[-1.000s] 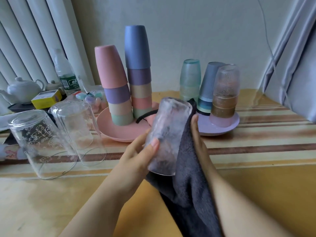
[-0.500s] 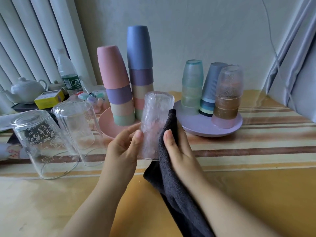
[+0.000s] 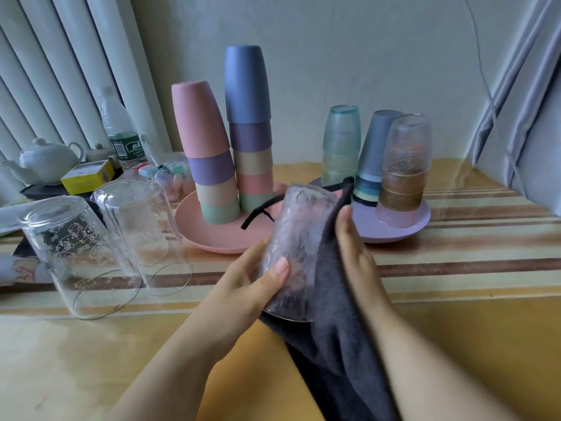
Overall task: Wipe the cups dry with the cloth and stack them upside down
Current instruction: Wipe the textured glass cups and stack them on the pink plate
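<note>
My left hand (image 3: 253, 279) grips a textured clear cup (image 3: 299, 238), held upside down and tilted above the table. A dark grey cloth (image 3: 334, 323) wraps the cup's right side and hangs down below it. My right hand (image 3: 353, 247) presses the cloth against the cup, fingers fairly straight. Two inverted stacks of pastel cups (image 3: 224, 153) stand on a pink plate (image 3: 212, 235). Inverted stacks of translucent cups (image 3: 403, 168) stand on a lilac plate (image 3: 403, 229). Two clear glasses (image 3: 100, 241) sit upside down at the left, leaning.
A water bottle (image 3: 120, 132), white teapot (image 3: 48, 161), yellow box (image 3: 86, 176) and small pastel items crowd the back left. Vertical blinds lie behind them, a wall at the back and a grey curtain (image 3: 528, 123) at the right. The striped tabletop (image 3: 455, 278) extends right.
The cup and both hands have shifted right and toward me, and the cup has tilted. The cloth now covers more of its right side, with my right hand higher on it.
</note>
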